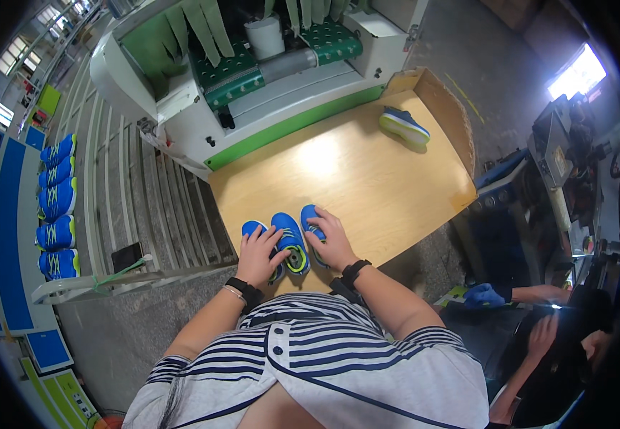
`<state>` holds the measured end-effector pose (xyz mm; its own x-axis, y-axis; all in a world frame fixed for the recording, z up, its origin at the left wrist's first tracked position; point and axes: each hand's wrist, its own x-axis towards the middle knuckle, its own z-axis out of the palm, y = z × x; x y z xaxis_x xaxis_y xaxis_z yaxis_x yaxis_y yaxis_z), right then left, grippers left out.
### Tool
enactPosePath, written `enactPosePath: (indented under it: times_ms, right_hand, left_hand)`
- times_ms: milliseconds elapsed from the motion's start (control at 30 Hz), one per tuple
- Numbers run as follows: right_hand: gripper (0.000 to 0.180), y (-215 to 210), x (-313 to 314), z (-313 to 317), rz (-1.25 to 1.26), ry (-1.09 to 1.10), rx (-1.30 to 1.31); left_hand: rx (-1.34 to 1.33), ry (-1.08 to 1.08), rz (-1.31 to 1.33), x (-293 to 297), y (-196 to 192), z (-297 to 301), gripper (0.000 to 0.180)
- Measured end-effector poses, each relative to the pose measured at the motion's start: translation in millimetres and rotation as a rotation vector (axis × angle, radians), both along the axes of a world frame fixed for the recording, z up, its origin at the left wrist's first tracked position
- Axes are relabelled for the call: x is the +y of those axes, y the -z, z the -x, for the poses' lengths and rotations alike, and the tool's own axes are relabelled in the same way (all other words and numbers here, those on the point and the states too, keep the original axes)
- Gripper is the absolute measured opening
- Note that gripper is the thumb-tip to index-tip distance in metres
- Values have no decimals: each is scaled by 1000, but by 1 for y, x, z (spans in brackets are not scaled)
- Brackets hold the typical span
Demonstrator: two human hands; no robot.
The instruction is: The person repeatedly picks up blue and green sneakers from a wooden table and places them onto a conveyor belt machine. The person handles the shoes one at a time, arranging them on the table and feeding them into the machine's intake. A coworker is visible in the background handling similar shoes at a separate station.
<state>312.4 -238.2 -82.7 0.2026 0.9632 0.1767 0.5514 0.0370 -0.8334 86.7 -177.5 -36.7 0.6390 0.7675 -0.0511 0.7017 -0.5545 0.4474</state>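
Note:
Three blue shoes with yellow-green lining or trim lie side by side at the near edge of a wooden table (367, 186). My left hand (255, 256) is curled over the left shoe (251, 227), its fingertips reaching toward the middle shoe (285, 227). The middle one lies between my hands, its opening toward me. Over on the right, my right hand (334, 244) grips the right shoe (308, 213), with the fingers bent across its laces. Both palms hide much of the outer two shoes. A single blue shoe (405, 127) lies on its side at the table's far right.
A machine with green perforated belts (231, 79) and hanging strips stands beyond the table. Cardboard (447, 107) borders the table's right side. On the left, a slatted metal rack (160, 207) runs beside several blue shoes (57, 199). A co-worker's blue-gloved hand (484, 294) shows at right.

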Motion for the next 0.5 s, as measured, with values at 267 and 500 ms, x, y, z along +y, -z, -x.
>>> enactPosePath:
  times_ms: [267,500]
  right_hand:
    - [34,1,-1,-1,-9,9,-1]
    - [35,6,-1,-1,-2,11,-8]
  left_hand:
    - [-4,15,-8,0,2,-1,57]
    - [-30,20,-9,1,4,-1,56]
